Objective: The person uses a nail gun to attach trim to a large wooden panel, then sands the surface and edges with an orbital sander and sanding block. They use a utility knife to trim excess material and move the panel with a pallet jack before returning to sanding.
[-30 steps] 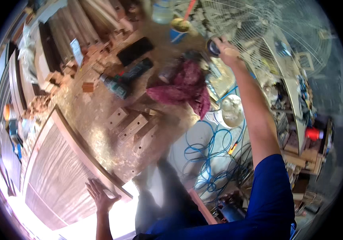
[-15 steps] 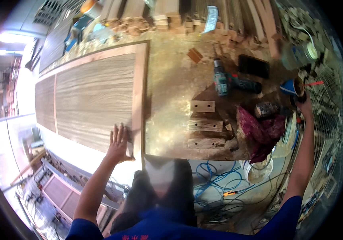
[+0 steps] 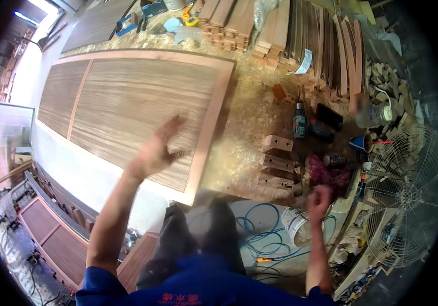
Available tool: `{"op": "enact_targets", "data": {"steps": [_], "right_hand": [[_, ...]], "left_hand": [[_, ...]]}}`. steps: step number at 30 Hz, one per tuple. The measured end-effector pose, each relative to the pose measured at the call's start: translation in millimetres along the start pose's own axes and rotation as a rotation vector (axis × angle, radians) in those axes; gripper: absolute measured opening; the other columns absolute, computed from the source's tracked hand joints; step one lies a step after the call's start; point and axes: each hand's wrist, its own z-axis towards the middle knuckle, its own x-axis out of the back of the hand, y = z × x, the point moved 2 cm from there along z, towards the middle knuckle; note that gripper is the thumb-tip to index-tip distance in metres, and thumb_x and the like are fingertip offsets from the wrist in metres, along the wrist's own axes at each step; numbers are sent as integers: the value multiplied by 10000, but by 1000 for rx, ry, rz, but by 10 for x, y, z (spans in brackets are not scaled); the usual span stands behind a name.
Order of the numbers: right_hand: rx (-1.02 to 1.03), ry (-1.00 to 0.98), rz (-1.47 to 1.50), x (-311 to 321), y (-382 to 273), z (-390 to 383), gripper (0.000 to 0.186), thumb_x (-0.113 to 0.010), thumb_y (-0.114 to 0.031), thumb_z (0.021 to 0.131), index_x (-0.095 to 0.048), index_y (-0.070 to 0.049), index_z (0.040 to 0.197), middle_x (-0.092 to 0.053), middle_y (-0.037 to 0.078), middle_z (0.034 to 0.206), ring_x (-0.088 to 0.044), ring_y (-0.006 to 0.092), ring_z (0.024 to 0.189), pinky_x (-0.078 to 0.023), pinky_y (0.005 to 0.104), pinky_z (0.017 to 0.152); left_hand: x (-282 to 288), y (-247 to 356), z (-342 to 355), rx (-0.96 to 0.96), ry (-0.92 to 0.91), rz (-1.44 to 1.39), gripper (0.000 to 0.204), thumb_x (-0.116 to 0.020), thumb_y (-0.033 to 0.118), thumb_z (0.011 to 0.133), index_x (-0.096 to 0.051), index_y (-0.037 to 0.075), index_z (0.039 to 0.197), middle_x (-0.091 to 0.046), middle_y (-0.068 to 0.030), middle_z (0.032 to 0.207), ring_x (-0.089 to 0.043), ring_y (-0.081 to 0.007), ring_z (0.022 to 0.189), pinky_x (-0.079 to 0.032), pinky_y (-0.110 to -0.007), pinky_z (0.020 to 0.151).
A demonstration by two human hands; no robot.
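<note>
The framed panel (image 3: 137, 102), lengthwise from left to right, lies below the nearer, spread left hand (image 3: 155, 152); whether the blurred right hand (image 3: 320, 200) grips, I cannot tell.

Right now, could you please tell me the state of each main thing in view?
Left hand, open, blurred
Right hand, blurred, grip unclear
Framed wood panel, lying flat
Drill, lying on its side
Three drilled blocks, lying in a row
Maroon cloth, crumpled
White bucket, uncovered
Blue hose, loosely looped
Fan, running or off unclear
</note>
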Motion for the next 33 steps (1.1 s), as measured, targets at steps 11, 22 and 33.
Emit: {"op": "enact_targets", "data": {"steps": [11,22,33], "right_hand": [[-50,-1050,61,-2942,-2164,-1871,90,-686,-142,921,-662,-59,946,-665,72,868,-654,233,789,-545,365,724],[-1074,-555,927,-4314,-2438,-2223,395,-581,-466,1064,-615,-74,1045,-709,83,885,-701,192,806,-589,356,748],[-1209,-170,1390,-4864,-1959,-2065,620,-720,-461,962,-542,-82,1419,-599,80,1373,-595,253,1264,-565,383,1070]], "left_hand": [[1639,62,-2386,-222,339,-241,873,-840,220,844,-397,58,1579,-477,-203,1572,-517,-340,1385,-433,-508,1149],[2379,-961,-3092,-466,557,-105,901,-855,172,818,-384,47,1577,-474,-234,1559,-601,-341,1283,-496,-485,1071],[1889,-1495,-4509,493,762,-236,903,-834,-51,774,-396,52,1556,-530,-143,1504,-622,-254,1220,-492,-434,1077]]}}
